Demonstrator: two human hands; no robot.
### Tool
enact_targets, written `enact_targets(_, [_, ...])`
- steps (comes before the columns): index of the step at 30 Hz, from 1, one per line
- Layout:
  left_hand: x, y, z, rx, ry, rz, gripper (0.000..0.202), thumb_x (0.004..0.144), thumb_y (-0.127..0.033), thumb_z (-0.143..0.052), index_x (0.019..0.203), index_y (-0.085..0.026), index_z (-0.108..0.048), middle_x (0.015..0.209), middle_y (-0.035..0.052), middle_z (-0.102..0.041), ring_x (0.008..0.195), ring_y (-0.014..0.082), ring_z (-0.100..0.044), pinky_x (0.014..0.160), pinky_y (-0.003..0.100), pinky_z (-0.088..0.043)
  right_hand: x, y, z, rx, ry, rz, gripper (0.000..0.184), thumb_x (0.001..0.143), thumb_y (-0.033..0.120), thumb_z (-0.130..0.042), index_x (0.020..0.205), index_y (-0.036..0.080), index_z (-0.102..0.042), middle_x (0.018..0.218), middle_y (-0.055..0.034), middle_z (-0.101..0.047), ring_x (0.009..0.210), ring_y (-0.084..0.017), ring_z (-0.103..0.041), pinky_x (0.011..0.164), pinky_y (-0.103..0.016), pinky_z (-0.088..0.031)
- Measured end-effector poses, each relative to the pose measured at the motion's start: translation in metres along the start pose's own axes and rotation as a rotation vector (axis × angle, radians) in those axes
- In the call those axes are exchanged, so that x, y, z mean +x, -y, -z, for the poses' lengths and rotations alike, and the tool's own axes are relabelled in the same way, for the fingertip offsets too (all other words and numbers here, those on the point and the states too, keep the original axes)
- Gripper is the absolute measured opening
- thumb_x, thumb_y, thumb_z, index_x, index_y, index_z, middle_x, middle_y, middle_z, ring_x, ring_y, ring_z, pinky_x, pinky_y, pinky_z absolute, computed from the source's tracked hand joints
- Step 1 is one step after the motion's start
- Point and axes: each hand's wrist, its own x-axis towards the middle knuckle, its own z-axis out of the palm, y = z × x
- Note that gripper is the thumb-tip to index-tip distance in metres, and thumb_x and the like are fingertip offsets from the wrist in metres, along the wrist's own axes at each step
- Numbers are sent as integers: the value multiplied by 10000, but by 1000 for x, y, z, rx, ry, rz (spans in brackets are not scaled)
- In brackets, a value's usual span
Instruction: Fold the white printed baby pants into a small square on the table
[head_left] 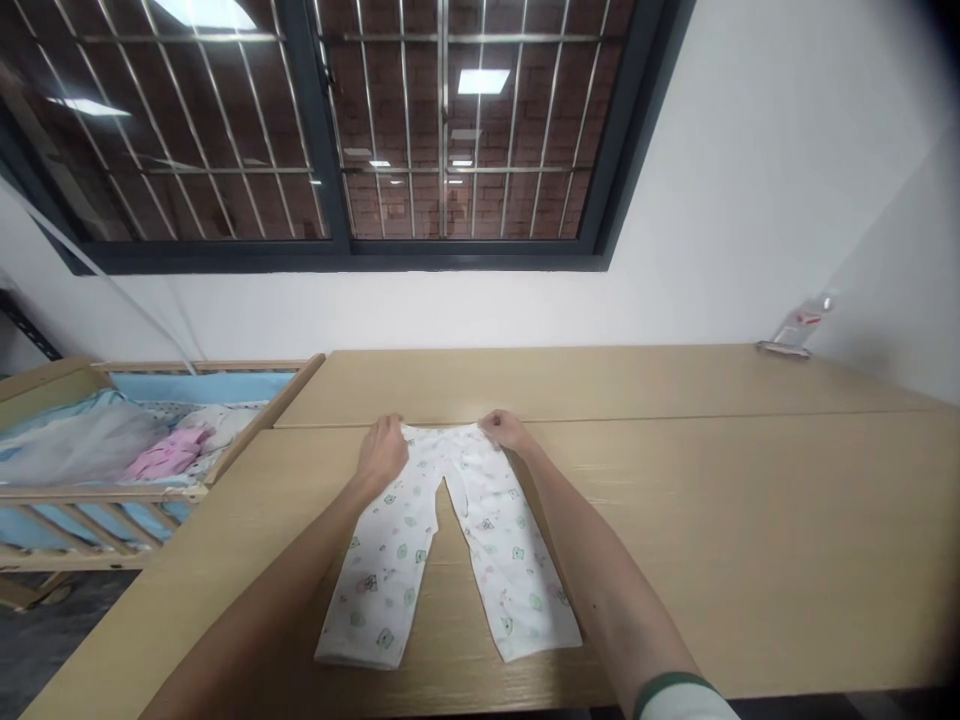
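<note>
A pair of small white baby trousers (450, 540) with a green and pink print lies flat on the wooden table (750, 520), legs spread toward me. My left hand (382, 452) pinches the left corner of the waistband. At the waistband's right corner my right hand (506, 430) grips the fabric. Both arms reach out over the trouser legs.
A wooden baby cot (187, 490) with blue lining, grey bedding and pink clothes (166, 453) stands left of the table. A clear plastic item (795, 330) sits at the far right corner by the white wall. A barred window is above.
</note>
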Motion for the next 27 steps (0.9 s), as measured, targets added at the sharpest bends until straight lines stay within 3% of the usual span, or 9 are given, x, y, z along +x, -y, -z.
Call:
enact_targets(2, [-27,-32,5,-5,69,-97,272,989,-213,-397,1206,-144,-547,1233,202,-639,1190,310,-593,971,417,-429,1,3,4,67,33,-12,173,867,282,-674,783,131,-685,794,-63,-728,711,-148,-629,660,-229,-458])
enact_targets(4, [-64,-69,6,-19,186,-209,215,984,-344,-468,1038,-197,-616,1003,129,-719,954,283,-685,844,397,-479,1,5,8,129,69,-22,171,855,273,-680,778,123,-702,809,-78,-741,731,-163,-641,672,-240,-474])
enact_targets(6, [-107,-104,4,-35,299,-309,305,960,-482,-500,925,-214,-641,839,101,-727,787,265,-699,740,386,-494,0,6,11,180,96,-27,150,840,259,-691,785,123,-719,832,-86,-754,752,-174,-652,685,-247,-487])
enact_targets(9, [-162,-148,-4,-76,439,-480,433,1001,-471,-342,957,-183,-661,863,144,-739,789,291,-712,722,422,-510,-2,7,13,238,121,-31,100,809,233,-721,792,136,-733,859,-77,-763,775,-173,-665,714,-245,-502])
enact_targets(12, [-191,-174,-17,-96,500,-429,401,948,-437,-406,1017,-141,-668,948,164,-745,873,344,-712,787,480,-529,-3,5,12,278,121,-47,86,764,218,-770,788,147,-727,807,-58,-749,742,-166,-663,688,-239,-509])
enact_targets(15, [-196,-185,-28,-94,507,-350,411,894,-453,-471,1024,-123,-679,979,177,-740,893,376,-705,822,525,-527,-2,4,10,304,103,-68,133,719,209,-815,785,153,-714,759,-44,-726,693,-161,-648,633,-235,-503])
enact_targets(19, [-193,-184,-31,-103,475,-357,373,899,-373,-438,980,-131,-711,934,169,-747,871,354,-709,794,479,-519,-2,3,9,348,81,-80,125,731,179,-799,801,154,-698,748,-31,-711,693,-149,-645,645,-227,-506])
enact_targets(23, [-197,-174,-23,-189,435,-315,302,880,-296,-449,858,-176,-726,868,127,-759,808,288,-702,719,379,-469,-6,6,11,403,22,-95,176,736,144,-774,872,162,-663,740,-8,-694,702,-143,-650,681,-233,-522])
enact_targets(27, [-204,-157,-5,-410,336,-223,315,929,-292,-421,729,-215,-651,718,42,-709,675,189,-632,608,298,-369,-9,19,10,447,-29,-134,243,761,189,-767,955,170,-623,812,-42,-717,710,-165,-680,663,-265,-546])
